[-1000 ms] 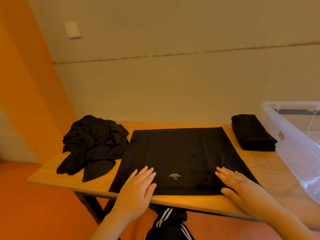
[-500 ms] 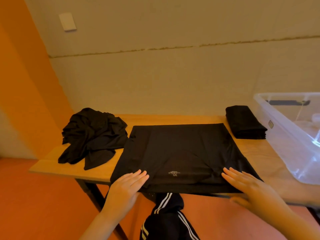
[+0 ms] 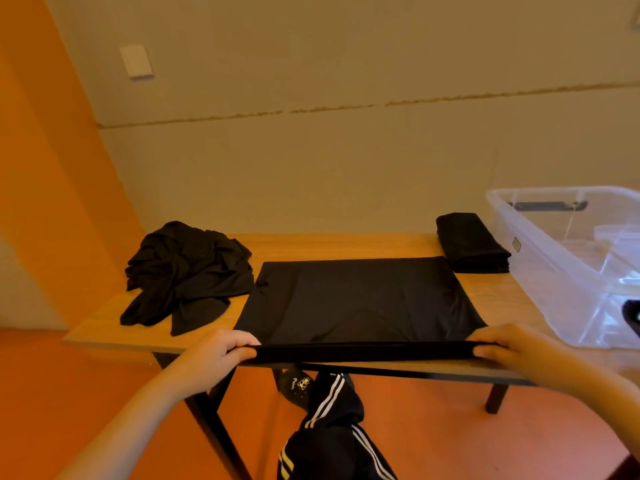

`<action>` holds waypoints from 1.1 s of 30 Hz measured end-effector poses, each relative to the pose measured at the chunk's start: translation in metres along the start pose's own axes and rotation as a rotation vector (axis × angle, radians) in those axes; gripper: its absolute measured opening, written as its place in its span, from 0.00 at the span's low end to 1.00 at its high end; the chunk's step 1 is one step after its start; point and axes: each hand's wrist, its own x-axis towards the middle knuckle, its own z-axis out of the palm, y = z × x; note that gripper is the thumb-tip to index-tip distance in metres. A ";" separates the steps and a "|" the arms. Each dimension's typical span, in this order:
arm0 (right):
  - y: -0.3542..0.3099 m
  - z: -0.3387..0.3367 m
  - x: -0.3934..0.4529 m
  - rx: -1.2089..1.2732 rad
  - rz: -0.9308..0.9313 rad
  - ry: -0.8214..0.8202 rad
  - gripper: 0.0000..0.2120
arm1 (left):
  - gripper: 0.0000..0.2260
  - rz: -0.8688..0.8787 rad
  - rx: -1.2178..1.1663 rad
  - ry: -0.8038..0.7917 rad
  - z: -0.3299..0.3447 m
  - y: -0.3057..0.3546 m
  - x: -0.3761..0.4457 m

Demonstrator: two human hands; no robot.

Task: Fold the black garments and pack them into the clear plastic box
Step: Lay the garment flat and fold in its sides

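Observation:
A black garment (image 3: 356, 299) lies spread flat in the middle of the wooden table (image 3: 346, 244). Its near edge is lifted off the table front. My left hand (image 3: 221, 353) pinches that edge at its left corner and my right hand (image 3: 502, 344) pinches it at the right corner. A crumpled pile of black garments (image 3: 187, 271) sits on the table's left end. A folded black garment (image 3: 471, 242) rests at the back right. The clear plastic box (image 3: 568, 258) stands on the right end.
A wall runs close behind the table. My legs in dark striped trousers (image 3: 332, 431) show under the table's front edge, above an orange floor. A dark object (image 3: 632, 315) sits at the far right by the box.
Both hands slid from lying flat on the garment to its near corners. They now grip the near edge, which has come up off the table.

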 end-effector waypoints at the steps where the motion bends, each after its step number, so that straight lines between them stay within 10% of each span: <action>1: 0.000 -0.003 0.001 0.012 0.003 -0.027 0.22 | 0.09 -0.004 0.004 -0.024 -0.003 0.001 -0.002; 4: 0.005 -0.007 0.001 0.202 0.097 -0.101 0.31 | 0.09 -0.014 0.005 -0.097 -0.013 0.005 -0.006; 15: 0.012 -0.049 0.054 0.277 0.256 -0.004 0.10 | 0.09 -0.109 -0.134 -0.145 -0.062 0.008 0.031; 26: 0.065 -0.020 0.141 0.120 0.575 0.398 0.08 | 0.04 -0.375 -0.513 0.367 -0.051 -0.046 0.129; 33: 0.071 0.020 0.136 0.174 0.558 0.605 0.10 | 0.04 -0.307 -0.208 0.599 -0.004 -0.074 0.151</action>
